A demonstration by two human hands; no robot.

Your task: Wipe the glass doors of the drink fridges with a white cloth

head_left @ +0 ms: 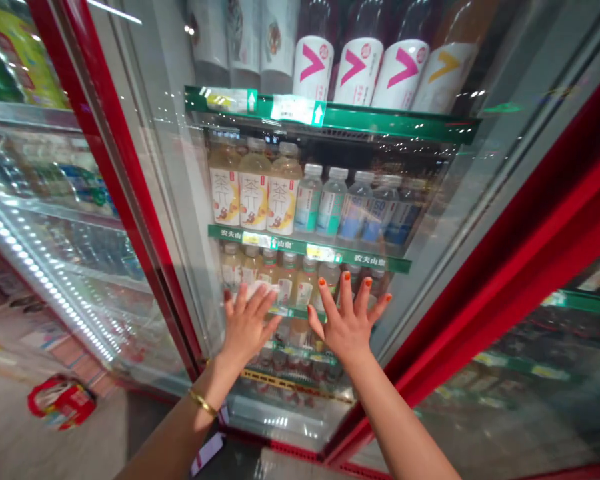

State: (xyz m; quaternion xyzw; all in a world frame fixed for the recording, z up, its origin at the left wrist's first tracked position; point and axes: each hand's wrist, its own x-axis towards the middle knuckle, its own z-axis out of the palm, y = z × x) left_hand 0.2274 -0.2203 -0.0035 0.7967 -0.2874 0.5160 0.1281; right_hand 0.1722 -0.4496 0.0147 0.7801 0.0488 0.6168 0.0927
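Note:
My left hand (pixel 249 325), with a gold bangle at the wrist, holds a white tissue (pixel 261 288) flat under its outstretched fingers, against the glass door (pixel 300 417) of a drinks fridge. My right hand (pixel 347 323) is open beside it, its orange-nailed fingers spread on or close to the glass, with nothing held. Small bottles (pixel 304 283) stand on a shelf behind the glass, partly hidden by both hands. Above them are tea bottles (pixel 253 193) with white and yellow labels and blue-labelled bottles (pixel 356 207).
A red door frame (pixel 480 293) slants along the right, and another red post (pixel 130 187) rises on the left. Larger bottles (pixel 356 70) fill the top shelf. On the floor at lower left lies a red package (pixel 63 402). A further fridge with a lit strip (pixel 45 273) stands left.

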